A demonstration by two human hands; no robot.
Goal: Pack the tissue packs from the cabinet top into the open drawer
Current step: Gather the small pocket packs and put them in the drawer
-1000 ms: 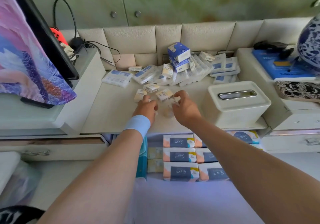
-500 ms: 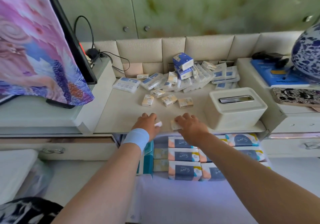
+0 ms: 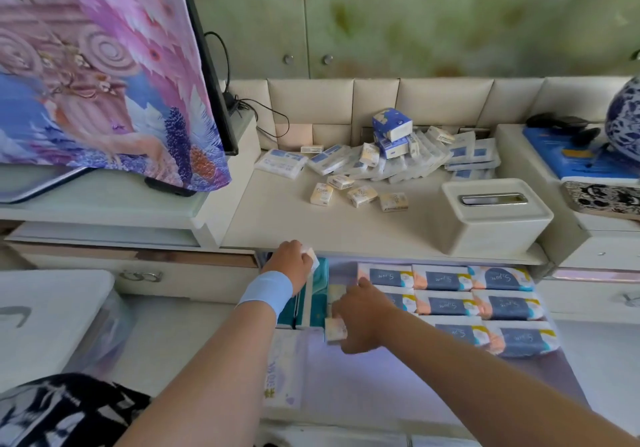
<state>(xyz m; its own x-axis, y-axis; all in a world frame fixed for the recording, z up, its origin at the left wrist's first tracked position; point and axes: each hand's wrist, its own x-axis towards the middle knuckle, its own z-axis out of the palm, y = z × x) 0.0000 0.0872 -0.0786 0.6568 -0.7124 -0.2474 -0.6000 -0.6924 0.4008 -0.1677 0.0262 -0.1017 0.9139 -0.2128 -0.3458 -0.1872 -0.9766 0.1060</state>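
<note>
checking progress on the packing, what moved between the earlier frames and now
Both hands came off the cabinet top toward the open drawer, each holding a small tissue pack: the left hand at the drawer's back edge, the right hand lowering its pack inside. The four loose small packs, the rear pile and the tissue box stayed put.

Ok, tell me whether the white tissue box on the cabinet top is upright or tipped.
Upright. The white tissue box sits flat on the cabinet top, its slot facing up.
</note>
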